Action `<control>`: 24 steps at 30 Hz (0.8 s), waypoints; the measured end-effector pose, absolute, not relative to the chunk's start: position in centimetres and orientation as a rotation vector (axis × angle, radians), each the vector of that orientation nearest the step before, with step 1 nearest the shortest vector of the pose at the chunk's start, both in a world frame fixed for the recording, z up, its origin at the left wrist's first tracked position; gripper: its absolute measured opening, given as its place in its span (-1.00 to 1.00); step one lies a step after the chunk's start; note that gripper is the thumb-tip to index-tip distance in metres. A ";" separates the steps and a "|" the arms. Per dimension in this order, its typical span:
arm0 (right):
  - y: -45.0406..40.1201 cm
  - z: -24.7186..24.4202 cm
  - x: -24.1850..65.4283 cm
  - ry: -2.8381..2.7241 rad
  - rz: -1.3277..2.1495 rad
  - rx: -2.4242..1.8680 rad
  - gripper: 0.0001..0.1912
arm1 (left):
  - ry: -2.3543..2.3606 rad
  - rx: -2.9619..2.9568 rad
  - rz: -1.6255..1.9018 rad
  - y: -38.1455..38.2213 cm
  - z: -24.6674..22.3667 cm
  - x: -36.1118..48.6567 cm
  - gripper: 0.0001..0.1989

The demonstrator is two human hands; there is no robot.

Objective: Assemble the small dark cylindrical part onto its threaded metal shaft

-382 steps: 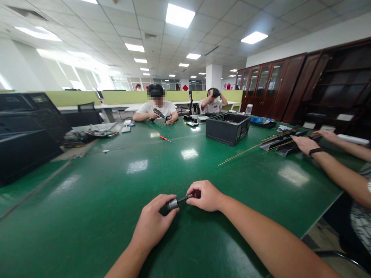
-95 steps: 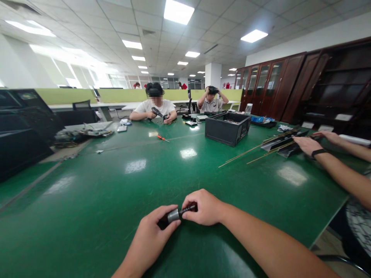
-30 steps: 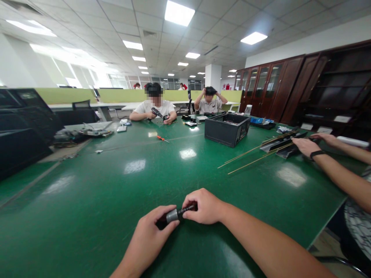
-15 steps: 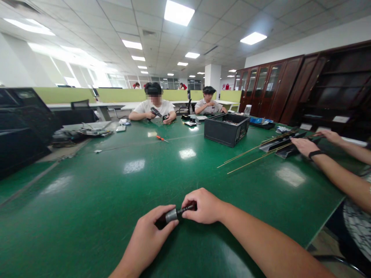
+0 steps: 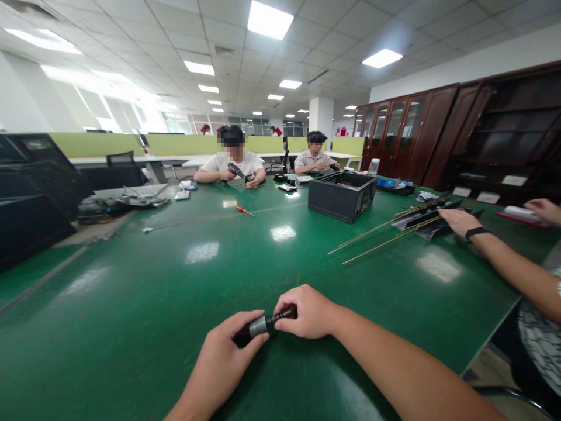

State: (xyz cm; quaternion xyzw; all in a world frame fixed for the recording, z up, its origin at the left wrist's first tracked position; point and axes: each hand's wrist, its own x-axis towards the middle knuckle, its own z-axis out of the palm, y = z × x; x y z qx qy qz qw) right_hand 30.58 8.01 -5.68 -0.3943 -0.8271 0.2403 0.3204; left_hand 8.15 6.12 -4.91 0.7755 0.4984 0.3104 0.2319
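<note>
Low in the middle of the head view, my left hand (image 5: 228, 351) is closed around a grey metal cylinder (image 5: 258, 327), with thumb and fingers on either side of it. A thin, dark, ribbed shaft (image 5: 279, 316) sticks out of the cylinder's right end. My right hand (image 5: 307, 313) pinches the far end of this shaft between thumb and fingers, and its tip is hidden there. The piece lies nearly level, just above or on the green table; I cannot tell which.
A black open computer case (image 5: 342, 196) stands at the back right. An orange screwdriver (image 5: 244, 210) lies mid-table. At right, a co-worker's hand (image 5: 459, 222) rests by metal channels and long thin rods (image 5: 372, 238). Across the table, a person holds a power drill (image 5: 236, 170).
My hands and the held piece stay almost still. The co-worker's far hand at right has moved away from the metal channels to the right, toward a white and red item.
</note>
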 end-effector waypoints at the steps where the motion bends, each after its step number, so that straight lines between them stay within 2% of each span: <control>1: 8.0 -5.6 30.6 -2.174 0.636 -1.037 -0.84 | 1.369 2.139 0.851 6.1 -4.9 8.1 -0.70; 24: 8.4 -5.6 31.0 -2.112 0.742 -1.067 -0.84 | 1.359 2.249 0.995 6.3 -5.0 7.5 -0.70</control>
